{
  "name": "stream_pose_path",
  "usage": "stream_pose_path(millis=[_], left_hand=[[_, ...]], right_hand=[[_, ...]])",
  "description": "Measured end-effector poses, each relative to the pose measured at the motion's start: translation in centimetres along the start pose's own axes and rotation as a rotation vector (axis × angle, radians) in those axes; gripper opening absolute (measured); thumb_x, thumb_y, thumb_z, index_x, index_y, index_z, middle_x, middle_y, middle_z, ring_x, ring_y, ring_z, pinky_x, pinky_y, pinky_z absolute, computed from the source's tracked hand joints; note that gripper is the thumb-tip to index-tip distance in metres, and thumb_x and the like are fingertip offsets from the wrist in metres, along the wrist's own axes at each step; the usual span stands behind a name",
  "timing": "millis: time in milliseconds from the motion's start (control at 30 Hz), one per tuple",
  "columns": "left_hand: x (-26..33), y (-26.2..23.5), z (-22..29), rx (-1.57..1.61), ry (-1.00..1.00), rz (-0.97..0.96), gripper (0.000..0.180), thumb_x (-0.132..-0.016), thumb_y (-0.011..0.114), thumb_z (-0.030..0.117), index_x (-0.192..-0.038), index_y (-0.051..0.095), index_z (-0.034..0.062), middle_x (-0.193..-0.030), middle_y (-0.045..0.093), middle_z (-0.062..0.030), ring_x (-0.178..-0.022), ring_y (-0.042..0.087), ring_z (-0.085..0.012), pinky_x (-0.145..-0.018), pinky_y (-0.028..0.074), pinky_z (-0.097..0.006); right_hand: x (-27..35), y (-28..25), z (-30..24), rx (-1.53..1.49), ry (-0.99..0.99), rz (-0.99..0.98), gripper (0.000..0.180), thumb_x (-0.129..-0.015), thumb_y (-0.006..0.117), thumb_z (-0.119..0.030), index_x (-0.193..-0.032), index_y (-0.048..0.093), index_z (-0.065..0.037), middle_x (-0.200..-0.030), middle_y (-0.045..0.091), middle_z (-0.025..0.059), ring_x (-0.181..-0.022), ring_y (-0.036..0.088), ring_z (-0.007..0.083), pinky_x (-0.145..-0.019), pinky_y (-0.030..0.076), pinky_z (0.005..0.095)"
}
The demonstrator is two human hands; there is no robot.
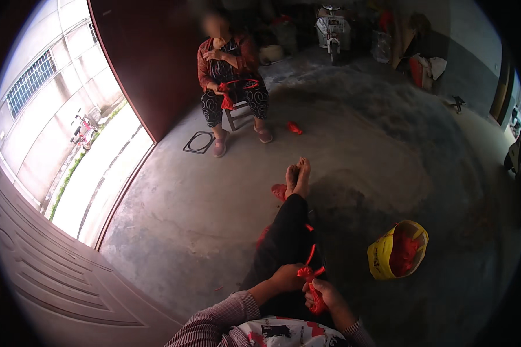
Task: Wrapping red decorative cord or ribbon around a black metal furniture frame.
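Note:
Just above my lap, I hold a bundle of bright red cord (pixel 316 302), its strands gathered together. My right hand (pixel 331 296) is closed around the lower part of the bundle. My left hand (pixel 285 279) is curled at its upper end, by a knotted-looking part, with its fingertips partly hidden. A loose length of red cord (pixel 312 254) runs up from there along my dark trouser leg (pixel 283 231). My bare feet (pixel 298 176) are stretched out in front, with a red shoe (pixel 279 191) beside them.
A yellow bag (pixel 381 258) with red material inside stands to my right. Ahead, a seated person (pixel 228 69) holds red cord near a black square frame (pixel 198 142) and a red bundle (pixel 294 128) on the floor. A scooter (pixel 332 32) is parked behind; an open doorway (pixel 107 173) lies left.

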State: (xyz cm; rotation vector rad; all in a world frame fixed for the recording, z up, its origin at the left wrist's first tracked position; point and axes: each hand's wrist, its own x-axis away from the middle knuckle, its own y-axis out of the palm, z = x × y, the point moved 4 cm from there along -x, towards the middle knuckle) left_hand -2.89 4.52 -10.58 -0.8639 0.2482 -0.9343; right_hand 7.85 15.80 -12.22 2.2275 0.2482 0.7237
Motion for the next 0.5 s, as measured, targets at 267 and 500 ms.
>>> stream_pose_path(millis=[267, 500], left_hand=[[0.24, -0.37, 0.30, -0.003, -0.006, -0.003, 0.026, -0.079, 0.066, 0.031, -0.097, 0.066, 0.0123, -0.098, 0.067, -0.0113, -0.092, 0.066, -0.0329, -0.077, 0.053, -0.043], [0.10, 0.20, -0.08, 0.039, 0.009, 0.013, 0.030, -0.081, 0.066, 0.033, -0.100, 0.065, 0.0105, -0.099, 0.068, -0.0135, -0.094, 0.066, -0.0331, -0.078, 0.053, -0.043]], right_hand=[[-0.51, -0.16, -0.01, -0.017, -0.008, 0.024, 0.042, -0.096, 0.053, -0.043, -0.100, 0.058, -0.001, -0.067, 0.052, 0.0036, -0.057, 0.051, 0.0144, -0.060, 0.049, 0.0352], [-0.53, -0.76, 0.23, -0.070, -0.029, -0.010, 0.044, -0.095, 0.055, -0.044, -0.103, 0.058, -0.001, -0.070, 0.054, 0.0054, -0.059, 0.053, 0.0154, -0.060, 0.051, 0.0350]])
